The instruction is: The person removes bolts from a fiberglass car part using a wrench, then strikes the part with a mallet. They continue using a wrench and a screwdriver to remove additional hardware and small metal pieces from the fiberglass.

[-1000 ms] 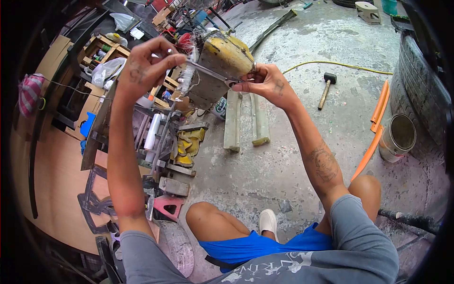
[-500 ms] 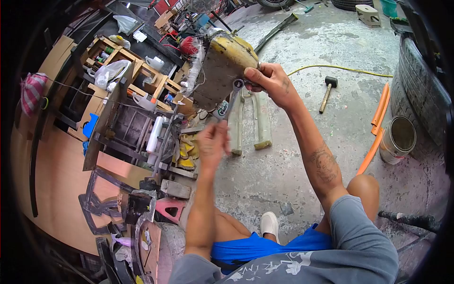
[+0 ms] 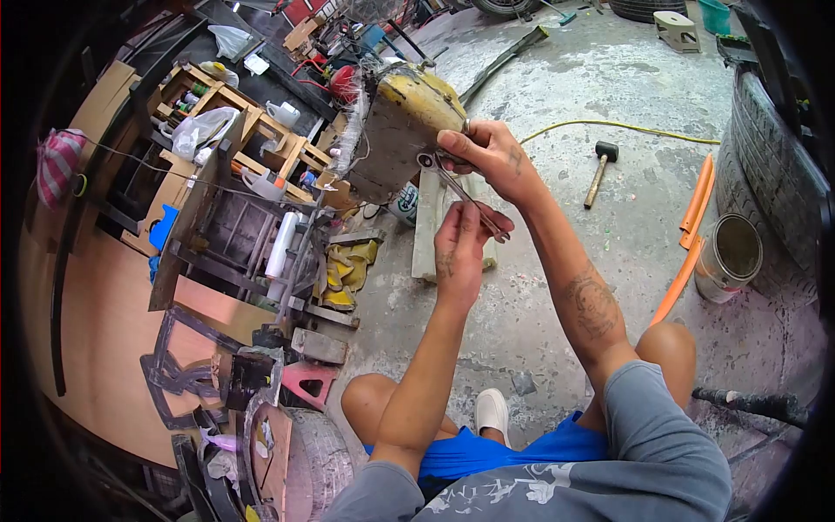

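Observation:
My left hand (image 3: 463,239) grips a metal wrench (image 3: 452,184) by its lower part. The wrench slants up to the left, its ring end against the lower right edge of a worn yellow and grey part (image 3: 396,143). My right hand (image 3: 491,155) is closed at that part's right edge, thumb on the near side above the wrench; what its fingers hold is hidden. Below the part stand a labelled can (image 3: 405,204) and a pale stand (image 3: 426,248), both partly covered.
On the floor to the right lie a mallet (image 3: 598,174), a yellow hose (image 3: 622,132) and orange strips (image 3: 681,277), beside an open can (image 3: 731,252) and large tires (image 3: 765,165). Wooden shelving (image 3: 261,139), yellow pieces (image 3: 348,274) and a pink stand (image 3: 306,383) are at the left.
My left hand has moved right and up and now grips the wrench's lower part. The wrench has swung, its lower end going right. My right hand and the yellow part have shifted slightly left.

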A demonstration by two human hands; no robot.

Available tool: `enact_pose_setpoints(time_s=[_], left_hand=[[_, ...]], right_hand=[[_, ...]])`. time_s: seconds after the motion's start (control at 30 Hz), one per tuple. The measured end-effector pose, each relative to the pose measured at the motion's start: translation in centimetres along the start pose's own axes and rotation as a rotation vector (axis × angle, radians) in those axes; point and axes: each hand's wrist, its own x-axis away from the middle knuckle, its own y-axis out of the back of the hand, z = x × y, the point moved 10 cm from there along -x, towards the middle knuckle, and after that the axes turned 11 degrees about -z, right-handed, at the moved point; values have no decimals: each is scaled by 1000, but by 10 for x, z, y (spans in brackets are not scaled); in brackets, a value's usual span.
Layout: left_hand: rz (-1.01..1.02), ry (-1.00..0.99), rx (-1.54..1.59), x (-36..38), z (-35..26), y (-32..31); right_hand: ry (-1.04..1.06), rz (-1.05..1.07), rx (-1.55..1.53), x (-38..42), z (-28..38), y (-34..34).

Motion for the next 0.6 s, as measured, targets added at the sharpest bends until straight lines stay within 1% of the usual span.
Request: enact_pose_setpoints(time_s=[0.07, 0.1, 0.17, 0.3, 0.37, 0.4, 0.47, 0.53, 0.6], left_hand=[[58, 16, 172, -1, -2, -4], [57, 12, 170, 1, -5, -7], [-35, 47, 335, 3, -7, -6], [-97, 6, 332, 4, -4, 7], [-159, -53, 228, 4, -4, 19], [-156, -52, 229, 4, -5, 22], [-309, -123, 1, 3, -14, 49], [-337, -133, -59, -1, -22, 61], [-374, -201, -287, -4, -33, 76]], right_hand=[[-15, 12, 10, 0, -1, -1], [-13, 15, 7, 0, -1, -3], [-17, 1, 13, -1, -3, -2], [-20, 25, -4, -1, -3, -4], [-16, 39, 7, -1, -4, -4], [-14, 35, 8, -1, -5, -4], [-29, 28, -31, -1, -10, -6], [-12, 10, -31, 0, -5, -6], [-21, 24, -1, 0, -8, -8]])
